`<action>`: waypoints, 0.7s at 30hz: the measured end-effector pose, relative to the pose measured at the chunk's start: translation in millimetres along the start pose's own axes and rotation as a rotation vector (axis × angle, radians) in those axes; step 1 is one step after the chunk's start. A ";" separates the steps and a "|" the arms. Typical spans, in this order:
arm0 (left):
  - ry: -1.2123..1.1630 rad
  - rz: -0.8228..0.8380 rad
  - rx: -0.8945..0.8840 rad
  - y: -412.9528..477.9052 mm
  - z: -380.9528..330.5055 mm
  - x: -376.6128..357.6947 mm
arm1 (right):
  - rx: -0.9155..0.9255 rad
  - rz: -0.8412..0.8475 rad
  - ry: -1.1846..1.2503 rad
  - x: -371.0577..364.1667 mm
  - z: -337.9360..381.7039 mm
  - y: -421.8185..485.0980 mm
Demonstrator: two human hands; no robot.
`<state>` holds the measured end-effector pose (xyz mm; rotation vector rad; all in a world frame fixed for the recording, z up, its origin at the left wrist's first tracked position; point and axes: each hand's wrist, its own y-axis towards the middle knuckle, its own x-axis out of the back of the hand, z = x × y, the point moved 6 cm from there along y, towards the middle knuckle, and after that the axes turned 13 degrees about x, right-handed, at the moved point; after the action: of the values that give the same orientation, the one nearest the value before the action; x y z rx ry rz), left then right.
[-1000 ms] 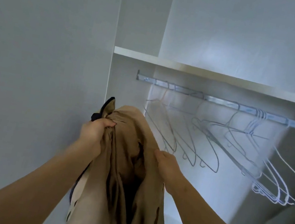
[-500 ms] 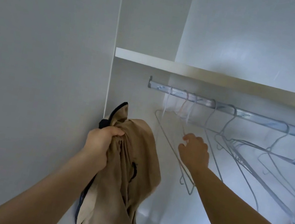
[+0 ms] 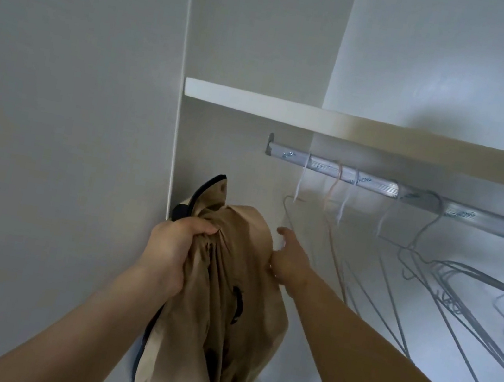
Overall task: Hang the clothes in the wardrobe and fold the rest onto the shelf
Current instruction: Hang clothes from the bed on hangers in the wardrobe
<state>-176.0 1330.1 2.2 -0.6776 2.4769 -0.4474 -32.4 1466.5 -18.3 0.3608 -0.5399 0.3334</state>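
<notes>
the tan garment [image 3: 218, 302] is a bunched, creased bundle of beige cloth with dark navy trim poking out at its top and dark marks down its folds, hanging below and left of the metal rail [image 3: 378, 185]. the left hand [image 3: 174, 251] is clenched around its gathered top, under the rail's left end. the right hand [image 3: 291, 257] is loosely open, fingers extended toward the wire hangers [image 3: 429, 277] dangling from the rail, its palm edge touching the cloth. a white shelf [image 3: 290, 110] runs just above the rail.
</notes>
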 end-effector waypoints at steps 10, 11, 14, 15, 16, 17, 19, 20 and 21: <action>0.102 0.019 0.019 0.6 11.5 -32.0 | -0.308 -0.325 0.518 32.4 -41.1 -27.5; 0.113 0.033 0.025 0.0 14.7 -39.4 | -0.321 -0.330 0.533 39.7 -42.7 -33.6; 0.145 0.085 0.051 -1.9 23.8 -62.5 | -0.349 -0.386 0.590 63.0 -50.2 -53.4; 0.153 0.106 0.061 -2.6 27.0 -70.3 | -0.361 -0.414 0.602 70.6 -54.1 -60.4; 0.161 0.127 0.072 -3.8 30.4 -78.1 | -0.373 -0.442 0.610 78.4 -58.5 -67.8; 0.167 0.147 0.081 -4.6 33.6 -85.5 | -0.384 -0.469 0.612 86.0 -63.1 -75.5; 0.168 0.187 0.078 -6.3 38.4 -100.0 | -0.409 -0.523 0.608 101.5 -70.6 -91.8; 0.171 0.207 0.074 -7.6 40.6 -108.0 | -0.417 -0.554 0.610 110.2 -74.2 -100.4; 0.174 0.226 0.074 -9.1 43.2 -115.7 | -0.421 -0.585 0.614 119.2 -77.4 -109.1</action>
<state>-63.1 1378.6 17.9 -0.3354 2.6461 -0.5271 141.0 1427.4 -41.1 -0.0128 0.1156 -0.2393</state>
